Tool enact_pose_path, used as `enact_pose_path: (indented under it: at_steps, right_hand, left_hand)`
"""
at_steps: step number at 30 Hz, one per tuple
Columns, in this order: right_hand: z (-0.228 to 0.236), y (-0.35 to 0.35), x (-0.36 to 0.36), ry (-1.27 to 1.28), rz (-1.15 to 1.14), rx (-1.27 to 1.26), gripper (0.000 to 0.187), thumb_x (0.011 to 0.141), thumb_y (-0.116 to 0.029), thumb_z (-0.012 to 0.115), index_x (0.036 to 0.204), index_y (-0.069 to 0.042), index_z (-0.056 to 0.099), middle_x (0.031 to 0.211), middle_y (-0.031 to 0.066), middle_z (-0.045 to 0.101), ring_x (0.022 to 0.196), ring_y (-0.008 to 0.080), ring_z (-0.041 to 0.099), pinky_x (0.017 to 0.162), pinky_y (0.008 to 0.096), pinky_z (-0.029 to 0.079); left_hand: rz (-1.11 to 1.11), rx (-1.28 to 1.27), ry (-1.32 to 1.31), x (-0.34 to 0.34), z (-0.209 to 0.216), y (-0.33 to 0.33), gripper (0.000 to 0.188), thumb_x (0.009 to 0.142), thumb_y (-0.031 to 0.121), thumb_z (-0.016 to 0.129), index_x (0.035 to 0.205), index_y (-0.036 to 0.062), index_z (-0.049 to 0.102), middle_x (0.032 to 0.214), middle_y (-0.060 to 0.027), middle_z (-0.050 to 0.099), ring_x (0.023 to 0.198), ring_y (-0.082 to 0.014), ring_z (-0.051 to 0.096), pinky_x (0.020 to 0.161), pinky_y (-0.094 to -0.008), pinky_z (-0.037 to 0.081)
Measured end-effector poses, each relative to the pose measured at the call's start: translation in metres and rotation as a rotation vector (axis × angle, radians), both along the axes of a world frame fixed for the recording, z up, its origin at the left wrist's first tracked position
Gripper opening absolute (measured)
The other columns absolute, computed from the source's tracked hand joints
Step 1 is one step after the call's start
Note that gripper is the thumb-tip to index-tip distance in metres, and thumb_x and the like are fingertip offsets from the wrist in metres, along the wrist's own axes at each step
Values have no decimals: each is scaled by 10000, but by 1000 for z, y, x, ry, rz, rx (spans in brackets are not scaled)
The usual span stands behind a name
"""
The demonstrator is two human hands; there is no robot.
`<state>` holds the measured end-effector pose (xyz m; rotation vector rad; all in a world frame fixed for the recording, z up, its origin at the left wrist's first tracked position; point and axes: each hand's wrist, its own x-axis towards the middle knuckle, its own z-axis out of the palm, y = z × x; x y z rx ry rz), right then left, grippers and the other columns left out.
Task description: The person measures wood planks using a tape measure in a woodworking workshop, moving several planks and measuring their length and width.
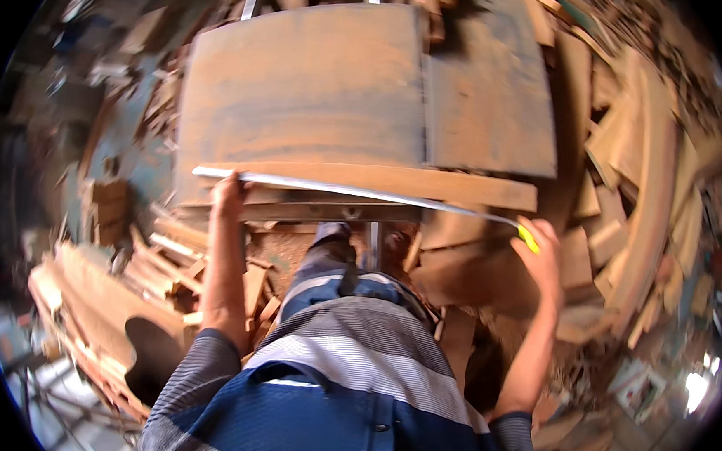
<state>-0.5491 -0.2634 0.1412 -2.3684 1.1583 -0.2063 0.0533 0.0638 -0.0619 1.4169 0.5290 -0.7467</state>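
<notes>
The pulled-out blade of a tape measure (355,192) stretches across in front of me, sloping slightly down to the right. My left hand (229,194) is closed on the blade a little way in from its left end. At the other end, my right hand (543,251) grips the yellow tape measure case (529,238), partly hidden by the fingers. A long narrow wooden board (462,186) lies along the near edge of a dusty flat worktable (312,82), just beyond the blade. Whether the blade touches the board, I cannot tell.
A second flat panel (492,101) adjoins the worktable on the right. Long curved planks (649,177) and offcuts pile up at the right. Stacked boards (92,300) and scrap wood (169,255) lie at the left. Sawdust (273,249) covers the floor near my legs.
</notes>
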Motion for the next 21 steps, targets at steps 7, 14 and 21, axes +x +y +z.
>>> enact_pose_path:
  at_steps: [7, 14, 21]
  right_hand:
    - [-26, -35, 15, 77, 3, -55, 419, 765, -217, 778, 1168, -115, 723, 1059, 139, 650, 1020, 319, 625, 904, 409, 516]
    - [-73, -60, 14, 219, -41, 98, 454, 772, -317, 737, 1204, -179, 716, 1107, 120, 648, 1062, 311, 628, 927, 418, 515]
    - [-90, -66, 24, 319, -74, 157, 467, 797, -329, 721, 1243, -195, 696, 1133, 113, 642, 1098, 303, 628, 945, 430, 515]
  left_hand:
    - [-199, 210, -42, 13, 14, -7, 237, 959, 239, 694, 812, 73, 611, 685, -33, 606, 512, -173, 562, 453, -289, 520]
    - [-356, 429, -138, 7, 24, -11, 261, 916, 267, 738, 761, 111, 598, 598, 8, 512, 444, -129, 478, 364, -281, 351]
    - [-373, 375, -130, 17, 14, 2, 258, 929, 284, 735, 770, 131, 600, 612, 16, 526, 445, -122, 478, 360, -266, 349]
